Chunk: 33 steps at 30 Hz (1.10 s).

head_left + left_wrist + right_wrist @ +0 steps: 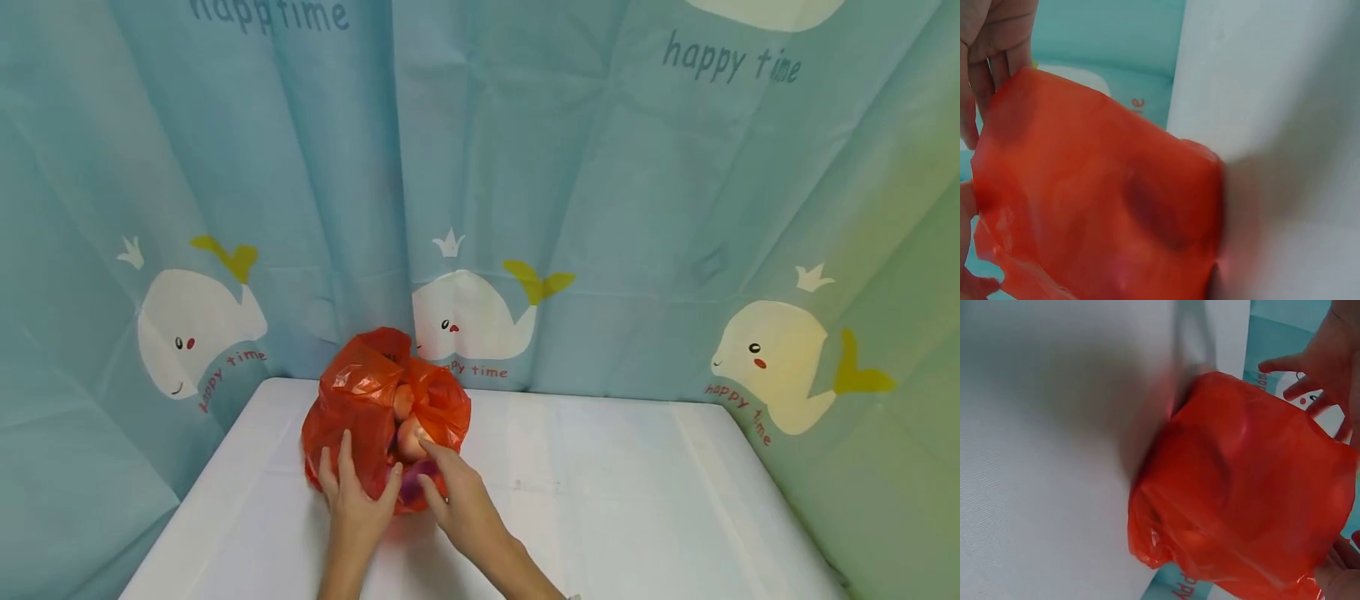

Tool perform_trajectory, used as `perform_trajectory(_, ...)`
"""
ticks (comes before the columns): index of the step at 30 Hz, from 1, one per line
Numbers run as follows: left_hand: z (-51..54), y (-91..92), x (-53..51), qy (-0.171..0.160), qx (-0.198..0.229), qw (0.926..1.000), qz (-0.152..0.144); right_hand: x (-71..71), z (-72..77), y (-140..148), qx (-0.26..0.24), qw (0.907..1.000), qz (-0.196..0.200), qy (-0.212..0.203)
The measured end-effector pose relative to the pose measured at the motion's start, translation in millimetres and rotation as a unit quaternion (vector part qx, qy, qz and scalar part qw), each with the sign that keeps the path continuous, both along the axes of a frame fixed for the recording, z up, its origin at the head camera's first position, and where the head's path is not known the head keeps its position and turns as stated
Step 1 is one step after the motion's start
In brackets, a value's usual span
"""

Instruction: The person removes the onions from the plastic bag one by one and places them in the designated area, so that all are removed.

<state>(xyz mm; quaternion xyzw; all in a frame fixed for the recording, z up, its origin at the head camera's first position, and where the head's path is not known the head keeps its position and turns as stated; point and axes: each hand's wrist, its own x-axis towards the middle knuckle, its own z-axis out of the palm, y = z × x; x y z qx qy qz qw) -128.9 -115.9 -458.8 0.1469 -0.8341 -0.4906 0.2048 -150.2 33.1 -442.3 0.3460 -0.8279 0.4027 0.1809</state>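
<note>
A thin red plastic bag (pixel 360 417) stands at the back left of the white table, its mouth gaping toward me. Inside show a pale pinkish round fruit (pixel 412 439), a smaller orange-toned round thing (pixel 403 402) and something purple (pixel 417 481). The bag covers their other sides. My left hand (pixel 357 498) is at the bag's near left side, fingers spread. On the near right my right hand (pixel 468 500) reaches to the opening, thumb and fingers apart beside the fruit. Dark shapes show through the bag (pixel 1154 206) in the left wrist view.
The white table (pixel 630 492) stretches to the right of the bag. Behind it hangs a blue-green curtain (pixel 630 208) printed with white whales, close to the table's back edge.
</note>
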Motion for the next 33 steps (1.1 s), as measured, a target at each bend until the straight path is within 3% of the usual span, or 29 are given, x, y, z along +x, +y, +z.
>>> perform_trajectory(5,-3.2,-1.8,-2.8,0.028,0.009,0.9995,0.014,-1.9,0.6,-6,0.010,0.9995,-0.005,-0.031)
perform_trajectory(12,-3.0,-4.1,-5.7,0.000,0.034,0.9993,0.017,-9.4,3.2,-19,0.020,0.9988,-0.012,-0.043)
perform_trajectory(15,-1.7,-4.3,-5.3,-0.005,0.049,0.9987,0.012,-12.5,3.0,-23,0.047,0.9977,-0.038,-0.031)
perform_trajectory(18,-0.9,-5.7,-3.0,-0.008,0.067,0.9977,0.006,-13.6,2.3,-27,0.088,0.9924,-0.072,-0.047)
perform_trajectory(24,-3.9,-8.7,3.6,-0.028,0.075,0.9968,-0.002,-11.2,0.6,-32,0.151,0.9718,-0.104,-0.148)
perform_trajectory(27,-3.7,-8.2,3.4,-0.020,0.083,0.9963,0.000,-12.2,-4.3,-32,0.173,0.9672,-0.108,-0.152)
perform_trajectory(33,-0.2,-4.2,-0.4,0.028,0.106,0.9939,0.006,-18.1,-11.9,-35,0.200,0.9640,-0.116,-0.131)
